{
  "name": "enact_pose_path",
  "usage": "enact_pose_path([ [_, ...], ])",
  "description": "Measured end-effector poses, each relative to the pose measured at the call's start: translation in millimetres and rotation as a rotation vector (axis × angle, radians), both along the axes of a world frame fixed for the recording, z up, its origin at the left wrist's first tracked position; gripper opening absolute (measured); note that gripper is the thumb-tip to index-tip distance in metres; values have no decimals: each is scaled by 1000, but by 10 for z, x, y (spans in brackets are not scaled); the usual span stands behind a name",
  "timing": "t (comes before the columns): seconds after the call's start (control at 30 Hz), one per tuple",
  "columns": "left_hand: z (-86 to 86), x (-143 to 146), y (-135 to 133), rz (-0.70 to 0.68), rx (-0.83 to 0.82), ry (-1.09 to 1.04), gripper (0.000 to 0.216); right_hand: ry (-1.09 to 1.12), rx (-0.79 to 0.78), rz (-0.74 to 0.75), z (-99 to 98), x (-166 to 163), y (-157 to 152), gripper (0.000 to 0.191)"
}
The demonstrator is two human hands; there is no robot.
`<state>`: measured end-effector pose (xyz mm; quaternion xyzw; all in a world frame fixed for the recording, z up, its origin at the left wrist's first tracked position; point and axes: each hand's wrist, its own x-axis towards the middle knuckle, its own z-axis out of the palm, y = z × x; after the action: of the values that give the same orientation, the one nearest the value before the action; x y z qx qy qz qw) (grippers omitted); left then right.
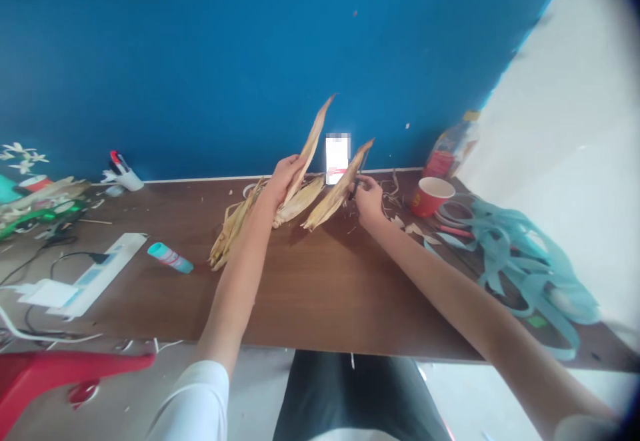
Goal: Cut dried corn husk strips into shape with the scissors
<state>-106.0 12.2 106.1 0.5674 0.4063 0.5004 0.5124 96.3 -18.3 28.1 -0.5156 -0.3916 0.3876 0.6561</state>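
Note:
My left hand (pixel 286 178) is closed on a long dried corn husk (pixel 311 141), raised with its pointed tip up against the blue wall. Another corn husk (pixel 336 200) tilts at my right hand (pixel 369 198), whose fingers are closed around a dark tool that looks like scissors (pixel 355 189). The fingers partly hide this tool and where it meets the husk. Between the hands, a pale husk (pixel 303 202) lies on the table. More husks (pixel 234 228) are heaped beside my left forearm.
A phone with a lit screen (pixel 337 159) stands against the wall. To the right are a red paper cup (pixel 431 197), a bottle (pixel 450 148) and tangled teal ribbon (pixel 520 248). Leftward lie a glue stick (pixel 170 257), a power strip (pixel 107 271) and a pen holder (pixel 129 178).

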Motion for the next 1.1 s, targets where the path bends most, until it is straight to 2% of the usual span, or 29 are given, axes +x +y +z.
enact_pose_path([
  [0.1,189,18,-160,-99,64,-37,38,7,62,-7,158,-206,200,36],
  [0.13,260,26,-228,-98,83,-47,38,5,34,41,206,-297,272,34],
  [0.17,329,35,-295,-99,93,-48,37,11,-26,135,244,-391,338,31],
  [0.23,430,63,-398,-100,92,-34,33,-4,-138,420,284,-555,427,24],
  [0.27,450,86,-425,-97,92,-20,31,-27,-168,493,285,-610,439,21],
  [0.3,444,117,-433,-78,101,-3,30,-43,-173,502,274,-638,428,20],
  [0.4,263,272,-361,54,160,58,24,33,-56,454,203,-542,276,19],
  [0.47,40,413,-286,167,225,120,21,106,-9,339,145,-359,126,17],
  [0.57,-351,642,-231,305,177,146,14,103,0,193,52,-55,-94,24],
  [0.63,-596,778,-248,352,120,127,11,72,40,202,-20,90,-213,32],
  [0.73,-875,915,-313,463,144,80,11,-24,78,206,-138,184,-326,36],
  [0.8,-986,954,-356,502,173,64,10,-98,110,212,-205,184,-356,40],
  [0.87,-1044,962,-388,476,193,76,13,-173,155,228,-247,160,-362,40],
  [1.0,-1081,945,-400,436,188,50,18,-266,190,237,-260,135,-350,34],
  [1.1,-1098,939,-379,418,129,-75,25,-300,215,152,-246,167,-344,36],
])
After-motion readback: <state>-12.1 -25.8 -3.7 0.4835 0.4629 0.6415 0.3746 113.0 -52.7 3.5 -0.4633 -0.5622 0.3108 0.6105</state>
